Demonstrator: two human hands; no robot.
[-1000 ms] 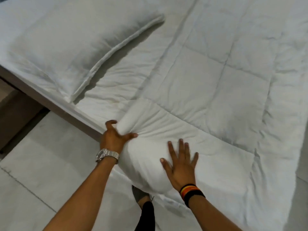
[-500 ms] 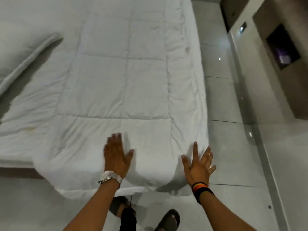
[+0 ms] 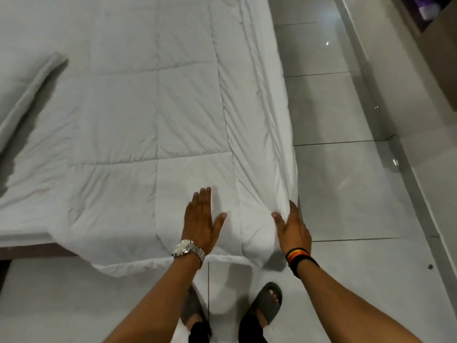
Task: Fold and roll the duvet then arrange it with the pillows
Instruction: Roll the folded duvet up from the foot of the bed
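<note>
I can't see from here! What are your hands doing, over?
Left hand flat on duvet. Right hand gripping its side edge. Pillow lies left; nothing blocking.

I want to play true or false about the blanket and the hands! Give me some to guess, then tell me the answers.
1. The left hand lies flat on the duvet. True.
2. The right hand is up in the air, touching nothing. False: its fingers grip the duvet's right edge.
3. The duvet is rolled into a tight tube. False: it lies spread out flat on the bed.
4. A silver watch is on the left wrist. True.
5. The person is barefoot. False: the feet wear dark slippers.
</note>
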